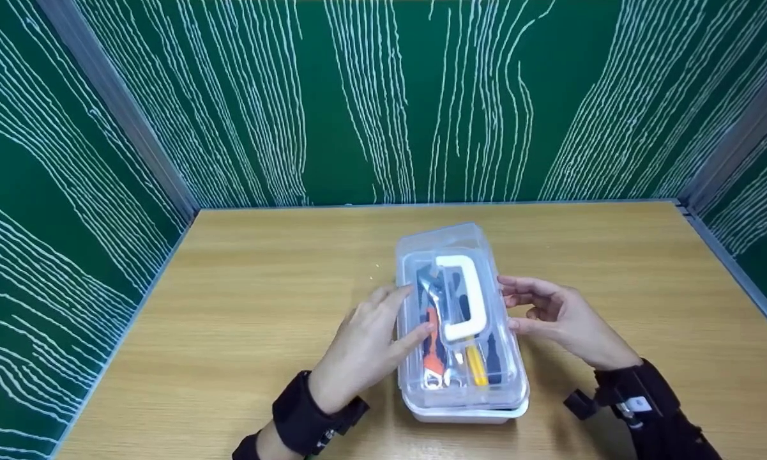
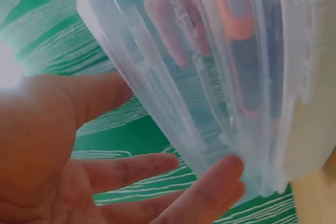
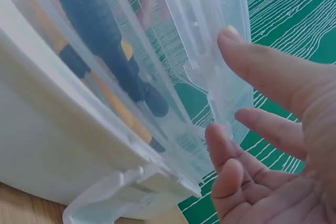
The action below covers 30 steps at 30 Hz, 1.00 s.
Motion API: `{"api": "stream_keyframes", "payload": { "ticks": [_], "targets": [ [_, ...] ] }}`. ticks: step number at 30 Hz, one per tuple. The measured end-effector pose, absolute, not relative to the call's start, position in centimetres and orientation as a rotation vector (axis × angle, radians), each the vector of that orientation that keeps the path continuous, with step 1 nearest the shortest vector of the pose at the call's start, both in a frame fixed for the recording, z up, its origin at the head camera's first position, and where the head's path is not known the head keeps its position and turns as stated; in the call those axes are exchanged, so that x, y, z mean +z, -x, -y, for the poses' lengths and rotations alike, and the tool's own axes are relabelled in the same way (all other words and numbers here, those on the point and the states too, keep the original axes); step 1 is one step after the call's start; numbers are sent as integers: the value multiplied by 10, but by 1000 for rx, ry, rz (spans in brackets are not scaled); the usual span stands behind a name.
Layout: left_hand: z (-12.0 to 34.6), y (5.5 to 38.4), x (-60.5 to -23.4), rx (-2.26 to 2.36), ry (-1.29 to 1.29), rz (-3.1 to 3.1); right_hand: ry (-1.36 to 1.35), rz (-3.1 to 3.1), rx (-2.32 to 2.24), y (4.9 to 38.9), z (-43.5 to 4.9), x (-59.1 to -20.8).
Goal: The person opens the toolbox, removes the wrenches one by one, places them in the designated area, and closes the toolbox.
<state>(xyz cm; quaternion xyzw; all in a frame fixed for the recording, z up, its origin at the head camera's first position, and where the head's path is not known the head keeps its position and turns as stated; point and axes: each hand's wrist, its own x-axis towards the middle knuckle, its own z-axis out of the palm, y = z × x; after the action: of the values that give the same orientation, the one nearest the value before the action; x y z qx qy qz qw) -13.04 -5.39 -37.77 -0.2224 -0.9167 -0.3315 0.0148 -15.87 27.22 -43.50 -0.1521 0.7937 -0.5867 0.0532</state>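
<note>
A toolbox with a clear plastic lid (image 1: 415, 246) and a white base (image 1: 463, 416) sits on the table in the head view. The lid carries a white handle (image 1: 476, 297). Through the plastic show an orange-and-dark tool handle (image 1: 432, 354), a yellow handle (image 1: 476, 365) and a dark ridged handle (image 3: 94, 19). My left hand (image 1: 367, 338) is at the lid's left side, its thumb reaching over the top. My right hand (image 1: 568, 326) is at the right side, fingertips at the lid's edge. Both hands have extended or lightly bent fingers. A side latch (image 3: 105, 195) hangs outward from the base.
The wooden table (image 1: 262, 275) surrounds the toolbox. Green panels with white wavy lines (image 1: 421, 115) stand at the back and both sides, joined by grey metal posts (image 1: 128, 115). Black straps with small devices (image 1: 313, 415) circle both wrists.
</note>
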Motion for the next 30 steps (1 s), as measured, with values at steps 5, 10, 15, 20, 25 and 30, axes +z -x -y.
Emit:
{"api": "stream_keyframes", "payload": {
  "ticks": [5,10,15,20,25,30],
  "targets": [
    [44,106,-370,-886,813,2665,479,-2399,-1844,157,-270,-434],
    [31,79,-371,-736,1021,2526,537,-2418,-1886,156,-268,-433],
    [21,67,-379,-457,1100,2379,576,-2414,-1917,154,-265,-431],
    [14,64,-390,-241,1065,2321,588,-2387,-1967,152,-261,-428],
    [8,64,-397,-192,1053,2325,565,-2420,-1965,151,-259,-427],
    [6,66,-404,-172,1052,2325,550,-2450,-1948,150,-258,-427]
  ]
}}
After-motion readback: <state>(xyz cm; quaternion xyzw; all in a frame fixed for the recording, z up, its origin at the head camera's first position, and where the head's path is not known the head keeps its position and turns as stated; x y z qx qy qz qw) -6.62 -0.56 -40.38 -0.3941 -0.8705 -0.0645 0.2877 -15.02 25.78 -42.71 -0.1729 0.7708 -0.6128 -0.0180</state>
